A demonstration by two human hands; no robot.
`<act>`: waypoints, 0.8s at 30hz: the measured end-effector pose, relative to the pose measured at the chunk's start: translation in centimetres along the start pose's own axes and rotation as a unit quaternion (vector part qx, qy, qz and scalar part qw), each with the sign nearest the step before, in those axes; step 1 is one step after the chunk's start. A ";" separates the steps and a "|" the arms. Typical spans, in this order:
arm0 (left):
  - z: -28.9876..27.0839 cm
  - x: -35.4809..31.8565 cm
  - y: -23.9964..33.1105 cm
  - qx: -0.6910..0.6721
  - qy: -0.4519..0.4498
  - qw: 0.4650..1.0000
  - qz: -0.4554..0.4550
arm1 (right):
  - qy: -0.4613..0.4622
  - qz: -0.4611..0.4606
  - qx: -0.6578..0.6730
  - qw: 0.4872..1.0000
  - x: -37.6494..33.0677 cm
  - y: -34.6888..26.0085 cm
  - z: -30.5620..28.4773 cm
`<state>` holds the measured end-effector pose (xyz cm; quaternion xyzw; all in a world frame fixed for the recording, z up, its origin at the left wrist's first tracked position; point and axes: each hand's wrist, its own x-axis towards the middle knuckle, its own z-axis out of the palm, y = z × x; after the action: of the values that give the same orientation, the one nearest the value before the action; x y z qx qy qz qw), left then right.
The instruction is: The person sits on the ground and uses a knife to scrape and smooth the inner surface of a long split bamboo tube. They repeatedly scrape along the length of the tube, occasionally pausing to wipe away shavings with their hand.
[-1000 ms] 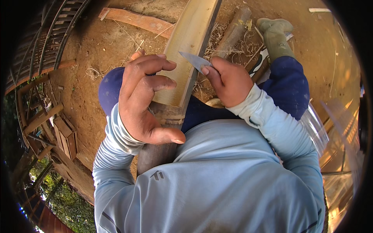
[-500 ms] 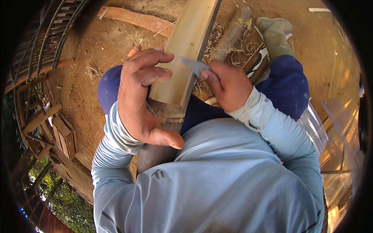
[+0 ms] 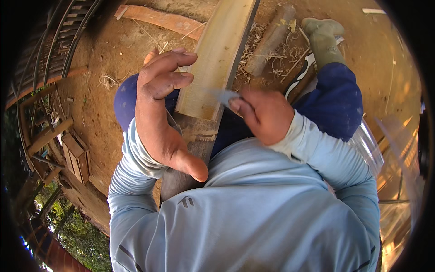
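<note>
A long, pale yellow plank stretches away from me, its near end on a darker, weathered beam between my legs. My right hand is closed round a knife. Its grey blade, blurred by motion, points left across the near part of the plank; whether it touches the surface I cannot tell. On the plank's left side, my left hand is held up open, fingers bent and thumb well apart. Nothing shows in its grasp.
Beyond my right knee lie a log, thin curled shavings and a black-and-white curved tool. A reddish board rests on the dirt ground at the far left. A small wooden box and a slatted structure stand left.
My right hand and the knife have come a little nearer to me along the plank. My left hand has shifted slightly left, still open.
</note>
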<state>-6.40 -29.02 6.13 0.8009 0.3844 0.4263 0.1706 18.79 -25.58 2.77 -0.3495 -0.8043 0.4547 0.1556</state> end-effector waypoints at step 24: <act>0.3 3.4 2.5 0.182 -0.268 0.939 -0.110 | 0.044 0.055 -0.128 0.989 5.0 2.1 -4.1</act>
<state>-3.78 -28.02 9.35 0.8555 0.4814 0.0968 0.1646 18.49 -18.77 2.88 -0.4298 -0.8278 0.3402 0.1195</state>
